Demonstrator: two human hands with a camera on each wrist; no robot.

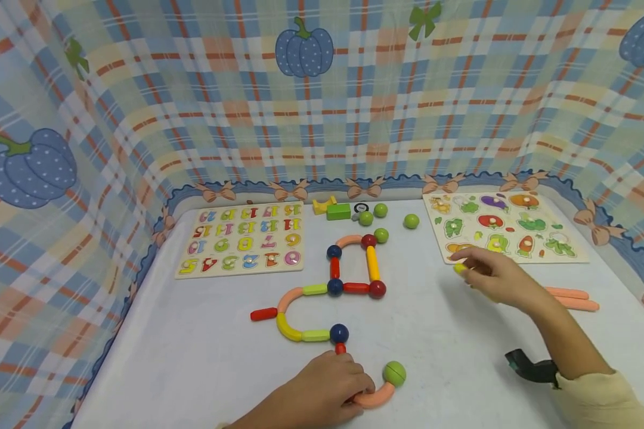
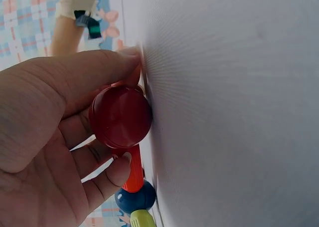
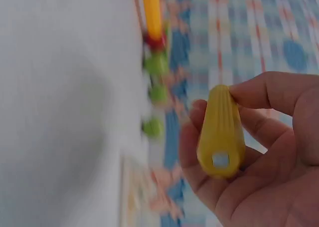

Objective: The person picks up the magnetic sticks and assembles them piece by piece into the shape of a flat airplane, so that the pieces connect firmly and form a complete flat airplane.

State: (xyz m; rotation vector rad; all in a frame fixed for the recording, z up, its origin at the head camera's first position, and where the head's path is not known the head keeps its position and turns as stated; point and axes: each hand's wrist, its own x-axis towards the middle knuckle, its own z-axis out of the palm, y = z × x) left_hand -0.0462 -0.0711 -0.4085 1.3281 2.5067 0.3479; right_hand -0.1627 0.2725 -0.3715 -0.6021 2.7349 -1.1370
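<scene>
Yellow rod (image 3: 221,127) aloft, red ball (image 2: 120,117) low

Right hand (image 1: 496,277) pinches 1 rod above the desk (image 1: 193,345), end-on to its wrist camera, ahead and right of the left hand (image 1: 327,387), which grips 1 ball. Around: 3 blue balls (image 1: 339,333), 2 more red balls (image 1: 377,289), 5 green balls (image 1: 394,373), 2 straight peach rods (image 1: 576,304), 2 puzzle boards (image 1: 236,271).

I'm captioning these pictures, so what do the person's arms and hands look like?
No glove shows on the left hand or the right hand. On the right, a pale cream sleeve shows, with a black, strap-like piece jutting out beside it.
</scene>
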